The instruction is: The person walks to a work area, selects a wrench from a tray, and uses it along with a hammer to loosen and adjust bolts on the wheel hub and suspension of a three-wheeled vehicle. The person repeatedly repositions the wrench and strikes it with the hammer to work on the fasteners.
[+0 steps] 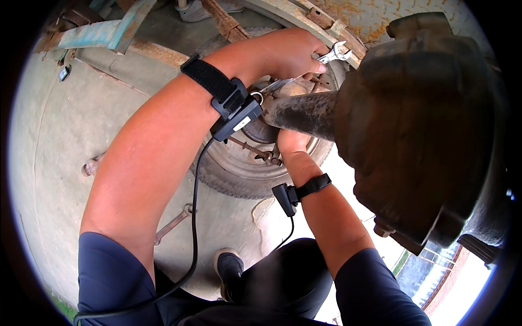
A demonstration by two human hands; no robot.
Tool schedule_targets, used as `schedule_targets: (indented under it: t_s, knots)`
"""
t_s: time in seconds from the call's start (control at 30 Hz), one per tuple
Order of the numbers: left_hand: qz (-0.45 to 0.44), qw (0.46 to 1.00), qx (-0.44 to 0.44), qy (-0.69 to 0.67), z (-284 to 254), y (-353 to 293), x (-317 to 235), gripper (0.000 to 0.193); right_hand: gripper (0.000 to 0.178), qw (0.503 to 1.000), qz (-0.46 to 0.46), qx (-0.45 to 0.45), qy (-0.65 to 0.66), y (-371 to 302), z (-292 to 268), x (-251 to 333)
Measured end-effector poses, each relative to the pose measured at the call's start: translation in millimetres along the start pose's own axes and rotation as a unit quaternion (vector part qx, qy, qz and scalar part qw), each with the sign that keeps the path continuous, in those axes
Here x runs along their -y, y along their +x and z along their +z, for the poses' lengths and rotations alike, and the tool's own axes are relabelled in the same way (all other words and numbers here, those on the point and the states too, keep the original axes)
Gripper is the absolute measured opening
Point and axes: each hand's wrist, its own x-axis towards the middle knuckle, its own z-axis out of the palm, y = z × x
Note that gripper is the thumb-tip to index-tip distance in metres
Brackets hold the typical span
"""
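Note:
My left hand (298,54) is closed round a shiny steel combination wrench (333,54). The wrench's open jaw sticks out past the fingers at the upper right, and its shaft slants down left toward the hub area. My right hand (292,140) reaches in under the dark axle tube (307,114), beside the wheel's inner side. Its fingers are hidden by the tube. Between the hands lies the hub of a tyred wheel (228,174). A rusty threaded rod with a spring (253,149) runs across the wheel just left of the right hand.
A large dark axle housing (418,125) fills the right side. Another wrench (173,224) lies on the concrete floor (60,179). Rusty, pale-blue frame bars (92,35) cross the upper left. A black cable (194,239) hangs from the device on my left wrist.

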Motion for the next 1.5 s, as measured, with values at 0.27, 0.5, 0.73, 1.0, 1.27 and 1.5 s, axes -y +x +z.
schedule_targets:
  t_s: [0.27, 0.5, 0.73, 1.0, 1.27, 1.5]
  knots:
    - [0.108, 0.986, -0.104, 0.067, 8.2, -6.5, 9.8, 0.039, 0.035, 1.0, 0.007, 0.017, -0.025, -2.9, 6.1, -7.7]
    - [0.094, 0.971, -0.106, 0.191, 25.1, -39.5, 9.6, 0.031, 0.036, 0.995, -0.022, 0.047, -0.08, -0.4, 3.6, -13.9]
    - [0.094, 0.955, -0.207, 0.191, 19.6, -93.0, 1.4, 0.017, 0.04, 0.998, -0.03, -0.047, -0.021, 2.6, -0.1, 1.0]
    - [-0.006, 0.94, -0.235, 0.245, 36.6, -153.0, -5.7, 0.033, 0.039, 0.998, -0.043, -0.034, -0.03, 9.2, 0.9, 2.9]
    - [0.029, 0.92, -0.265, 0.287, 38.2, -143.3, 0.5, 0.029, 0.039, 0.998, -0.049, -0.03, -0.031, 11.7, 0.9, 5.1]
    - [0.052, 0.919, -0.275, 0.278, 41.0, -133.1, 5.2, 0.019, 0.039, 0.998, -0.053, -0.025, -0.032, 12.6, 1.3, 4.2]
